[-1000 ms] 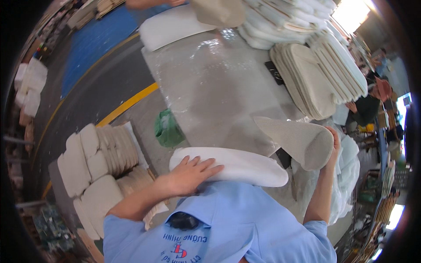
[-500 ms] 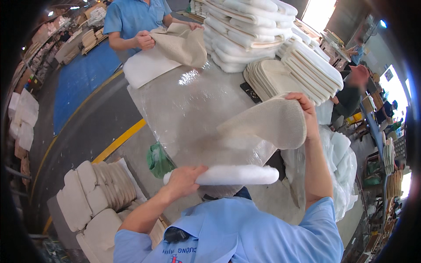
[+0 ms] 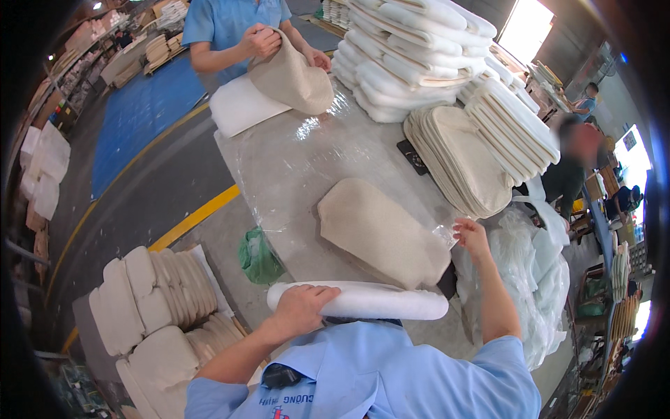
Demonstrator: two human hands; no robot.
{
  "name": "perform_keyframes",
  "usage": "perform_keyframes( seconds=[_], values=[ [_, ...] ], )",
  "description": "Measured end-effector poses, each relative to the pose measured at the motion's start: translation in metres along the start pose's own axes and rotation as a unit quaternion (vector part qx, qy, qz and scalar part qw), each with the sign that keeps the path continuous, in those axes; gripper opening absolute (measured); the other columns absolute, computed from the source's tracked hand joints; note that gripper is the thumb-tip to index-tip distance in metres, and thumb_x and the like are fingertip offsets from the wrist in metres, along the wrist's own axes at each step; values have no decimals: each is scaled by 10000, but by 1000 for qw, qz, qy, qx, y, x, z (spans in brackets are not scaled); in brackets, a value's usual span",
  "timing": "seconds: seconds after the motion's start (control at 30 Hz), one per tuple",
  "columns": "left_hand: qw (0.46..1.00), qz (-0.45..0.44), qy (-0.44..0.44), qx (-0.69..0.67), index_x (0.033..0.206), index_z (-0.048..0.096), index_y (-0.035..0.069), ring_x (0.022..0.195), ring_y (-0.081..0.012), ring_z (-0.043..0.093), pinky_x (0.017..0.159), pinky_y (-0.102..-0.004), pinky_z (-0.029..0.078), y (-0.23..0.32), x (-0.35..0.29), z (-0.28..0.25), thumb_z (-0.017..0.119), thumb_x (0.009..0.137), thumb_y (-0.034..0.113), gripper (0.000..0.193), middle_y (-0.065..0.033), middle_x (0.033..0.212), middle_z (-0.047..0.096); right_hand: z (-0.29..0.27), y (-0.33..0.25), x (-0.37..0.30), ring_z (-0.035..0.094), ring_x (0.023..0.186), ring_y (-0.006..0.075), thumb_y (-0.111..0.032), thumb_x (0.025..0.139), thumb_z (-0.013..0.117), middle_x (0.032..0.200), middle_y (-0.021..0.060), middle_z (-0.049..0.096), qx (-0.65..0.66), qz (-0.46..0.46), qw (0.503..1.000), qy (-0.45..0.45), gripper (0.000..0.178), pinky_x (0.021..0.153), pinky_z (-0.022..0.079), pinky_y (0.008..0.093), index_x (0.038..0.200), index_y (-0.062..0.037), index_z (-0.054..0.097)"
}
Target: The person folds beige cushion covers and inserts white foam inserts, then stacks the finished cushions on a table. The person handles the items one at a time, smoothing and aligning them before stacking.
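Note:
My left hand grips the left part of a white foam pad, which lies edge-on along the near table edge against my body. A beige fabric cover lies flat and slanted on the plastic-covered table, just beyond the pad. To the right of the cover, my right hand hovers by the table's right corner with its fingers loosely apart and no cover in them. Whether the fingertips touch the clear plastic there is hard to see.
Beige covers lie stacked at the table's right, beside a tall pile of white pads. Across the table a co-worker handles another beige cover. Lower left stand more beige pieces; a green bag hangs at the left edge.
The beige cover has left my right hand and now lies on the table. That hand has come lower and nearer. The white pad has tilted, showing more of its top.

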State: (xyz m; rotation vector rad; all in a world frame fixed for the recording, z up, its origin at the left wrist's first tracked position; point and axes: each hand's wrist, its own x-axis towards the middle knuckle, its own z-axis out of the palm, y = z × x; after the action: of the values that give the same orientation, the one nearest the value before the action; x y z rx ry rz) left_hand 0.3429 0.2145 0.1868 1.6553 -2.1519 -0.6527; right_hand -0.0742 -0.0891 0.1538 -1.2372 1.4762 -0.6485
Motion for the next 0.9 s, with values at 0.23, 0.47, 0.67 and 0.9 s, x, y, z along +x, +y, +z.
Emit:
perform_keyframes(
  seconds=[0.23,0.47,0.67,0.9],
  values=[
    [1000,10,10,-11,1307,660,119,1041,-354,708,894,-465,566,-4,-2,2,704,716,39,598,-126,1168,746,43,27,18,694,866,161,-151,968,688,971,48,760,-155,-86,982,-67,274,757,532,316,1222,-70,752],
    [999,-24,-19,17,1330,648,129,1045,-360,702,895,-480,563,-7,-1,-2,692,742,23,599,-126,1185,740,134,-15,61,727,1097,301,-283,942,716,1170,140,771,-344,-145,920,-120,382,951,555,405,1294,-136,731],
    [1000,16,-16,4,1359,633,144,1118,-344,686,954,-468,549,2,-2,-1,732,772,75,600,-86,1270,715,170,1,101,683,1219,369,-428,907,735,1285,191,731,-441,-188,878,11,588,1044,528,449,1408,-128,659],
    [997,13,-72,-6,1455,569,157,1217,-346,649,1021,-469,530,1,-12,1,787,801,156,690,-103,1371,666,201,-38,89,695,1180,381,-464,904,744,1231,196,743,-414,-148,889,-127,596,1001,543,451,1363,-88,692]
  ],
)
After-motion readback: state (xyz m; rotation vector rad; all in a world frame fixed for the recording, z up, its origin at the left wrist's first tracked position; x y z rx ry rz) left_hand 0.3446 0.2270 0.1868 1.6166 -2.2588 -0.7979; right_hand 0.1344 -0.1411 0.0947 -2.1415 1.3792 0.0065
